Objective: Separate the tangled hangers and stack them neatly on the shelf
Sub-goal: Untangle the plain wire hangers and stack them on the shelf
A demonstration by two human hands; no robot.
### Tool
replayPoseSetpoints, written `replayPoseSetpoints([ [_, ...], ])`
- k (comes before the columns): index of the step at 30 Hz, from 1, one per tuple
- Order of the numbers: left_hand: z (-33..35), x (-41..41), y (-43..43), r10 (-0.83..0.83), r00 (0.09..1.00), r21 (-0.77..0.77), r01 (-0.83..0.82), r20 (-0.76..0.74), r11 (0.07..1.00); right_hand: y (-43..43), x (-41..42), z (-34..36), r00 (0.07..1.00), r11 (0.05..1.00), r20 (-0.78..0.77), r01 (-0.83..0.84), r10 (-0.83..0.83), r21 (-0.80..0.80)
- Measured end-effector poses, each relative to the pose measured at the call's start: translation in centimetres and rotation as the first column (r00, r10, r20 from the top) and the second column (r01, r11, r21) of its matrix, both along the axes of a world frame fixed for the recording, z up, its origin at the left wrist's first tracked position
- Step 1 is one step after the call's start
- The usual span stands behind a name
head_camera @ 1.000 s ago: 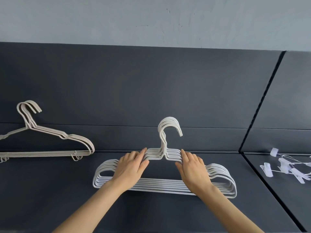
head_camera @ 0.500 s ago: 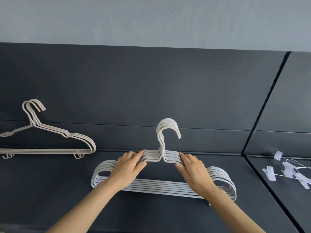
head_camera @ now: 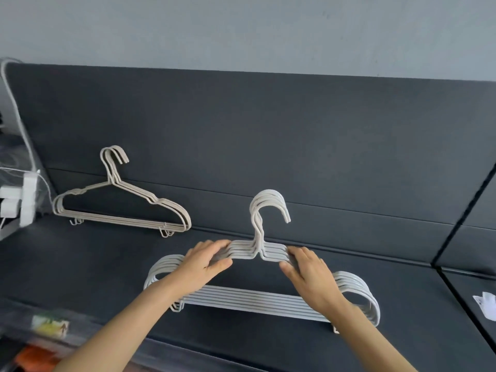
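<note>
Clips (head_camera: pixel 486 304) drifted right (now cut off); hangers (head_camera: pixel 255 300) partly hidden.

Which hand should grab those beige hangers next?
Probably the left hand. It grips the white hanger stack on the side nearest the beige hangers, which sit further left. The right hand grips the far side, so it would have to cross over.

Single cam, head-mounted on me, wide-angle. Faces fwd and down along my forearms, which enter from the bottom edge. Close range: left hand (head_camera: pixel 205 264) and right hand (head_camera: pixel 312 280) sit at lower centre; view centres approx. on the white hangers (head_camera: pixel 255 299) between them. Shelf (head_camera: pixel 80 264) spans the lower part, back panel (head_camera: pixel 268 130) the middle, wall (head_camera: pixel 241 30) the top. Frame rolled slightly: panel's top edge drops to the right.
</note>
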State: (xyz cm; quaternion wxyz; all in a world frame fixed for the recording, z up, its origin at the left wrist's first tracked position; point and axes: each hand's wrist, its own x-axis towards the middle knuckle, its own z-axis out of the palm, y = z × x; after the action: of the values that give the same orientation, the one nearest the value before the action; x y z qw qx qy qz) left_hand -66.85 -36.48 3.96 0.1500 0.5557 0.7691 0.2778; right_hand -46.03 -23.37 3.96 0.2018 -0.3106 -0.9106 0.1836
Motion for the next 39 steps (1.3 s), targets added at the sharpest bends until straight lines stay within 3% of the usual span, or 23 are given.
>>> replayPoseSetpoints([
  [8, 0.7, -8.9, -5.8, 0.112, 0.994, -0.01, -0.112, 0.002, 0.994, -4.1, -10.1, 0.6, 0.994, 0.99, -0.019, -0.113, 0.112, -0.082],
  [14, -0.1, -21.7, -11.4, 0.157, 0.987, -0.041, -0.157, 0.009, 0.987, -9.1, -22.7, 0.6, 0.985, 0.98, -0.008, -0.171, 0.171, -0.103],
  [22, 0.5, -36.3, -14.3, 0.161, 0.979, 0.006, -0.163, 0.124, 0.987, -12.4, -37.5, 1.2, 0.991, 0.977, 0.013, -0.131, 0.135, -0.169],
  [32, 0.0, -43.4, -11.5, 0.102, 0.974, -0.012, -0.102, 0.203, 0.995, -11.6, -44.2, 0.7, 0.998, 0.979, 0.053, 0.026, -0.016, -0.201],
  [39, -0.6, -44.8, -10.2, 0.072, 0.983, 0.07, -0.084, 0.168, 0.994, -11.3, -45.4, 0.3, 0.997, 0.979, -0.004, 0.07, -0.072, -0.193],
])
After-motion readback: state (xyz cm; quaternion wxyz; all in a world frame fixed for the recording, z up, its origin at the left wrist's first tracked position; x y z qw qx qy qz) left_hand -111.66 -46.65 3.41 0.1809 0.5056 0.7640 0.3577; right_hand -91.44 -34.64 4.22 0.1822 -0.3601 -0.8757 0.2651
